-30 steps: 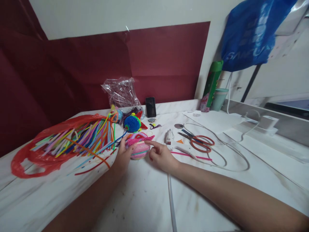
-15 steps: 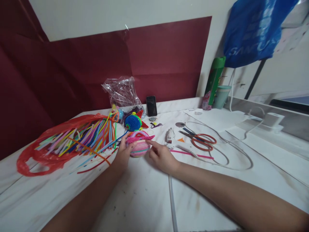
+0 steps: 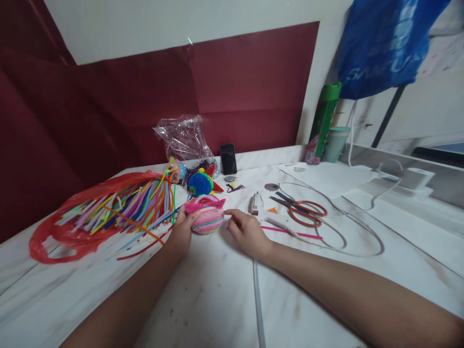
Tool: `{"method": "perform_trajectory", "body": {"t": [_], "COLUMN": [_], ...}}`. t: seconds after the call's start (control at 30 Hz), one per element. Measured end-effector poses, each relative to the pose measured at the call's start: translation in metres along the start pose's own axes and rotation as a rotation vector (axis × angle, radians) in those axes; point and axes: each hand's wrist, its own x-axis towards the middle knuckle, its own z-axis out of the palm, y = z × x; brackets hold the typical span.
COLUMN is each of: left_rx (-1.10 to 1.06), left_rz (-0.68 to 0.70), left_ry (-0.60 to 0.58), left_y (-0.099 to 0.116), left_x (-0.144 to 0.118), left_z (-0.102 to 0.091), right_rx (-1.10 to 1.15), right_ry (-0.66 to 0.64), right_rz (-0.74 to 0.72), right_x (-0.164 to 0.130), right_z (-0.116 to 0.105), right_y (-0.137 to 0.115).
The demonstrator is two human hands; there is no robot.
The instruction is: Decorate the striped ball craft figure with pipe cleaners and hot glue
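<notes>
Your left hand (image 3: 180, 231) cups the pink striped ball (image 3: 206, 218) on its left side; your right hand (image 3: 247, 232) sits just off its right, fingers loosely curled, holding nothing. The ball looks mostly wound — a pink pipe cleaner (image 3: 203, 205) crosses its top, unfinished. Beyond lie spare pipe cleaners (image 3: 123, 208) and scissors (image 3: 300, 210).

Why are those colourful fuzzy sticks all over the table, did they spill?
Sort of. The fuzzy sticks fan out of the red plastic bag, and a few lie loose on the table beside the left hand holding the pink ball.
</notes>
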Motion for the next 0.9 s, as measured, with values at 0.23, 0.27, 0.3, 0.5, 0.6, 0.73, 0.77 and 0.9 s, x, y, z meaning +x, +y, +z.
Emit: {"method": "perform_trajectory", "body": {"t": [0.23, 0.27, 0.3, 0.5, 0.6, 0.73, 0.77, 0.9], "left_rx": [-0.034, -0.031, -0.028, -0.045, -0.068, -0.059, -0.054, -0.038], "left_rz": [0.015, 0.016, 0.015, 0.012, 0.010, 0.028, 0.035, 0.044], "left_ry": [-0.022, -0.030, -0.038, -0.069, -0.077, -0.094, -0.097, -0.104], "left_y": [-0.003, -0.002, -0.002, -0.006, -0.006, -0.008, -0.009, -0.021], "left_x": [0.000, 0.000, -0.001, -0.001, -0.001, 0.000, 0.000, 0.004], "left_z": [0.002, 0.002, 0.003, 0.003, 0.004, 0.003, 0.002, -0.002], "right_rx": [-0.119, -0.125, -0.130, -0.169, -0.189, -0.162, -0.134, -0.058], "right_ry": [-0.053, -0.055, -0.059, -0.127, -0.149, -0.140, -0.119, -0.040], "right_rz": [-0.206, -0.207, -0.197, -0.108, -0.076, -0.067, -0.075, -0.215], "right_x": [-0.001, -0.001, -0.001, 0.001, 0.001, 0.000, -0.001, -0.004], "right_z": [-0.002, -0.001, -0.001, 0.000, 0.001, 0.002, 0.003, 0.003], "right_y": [-0.003, -0.003, -0.003, 0.000, 0.000, 0.001, 0.001, 0.000]}}
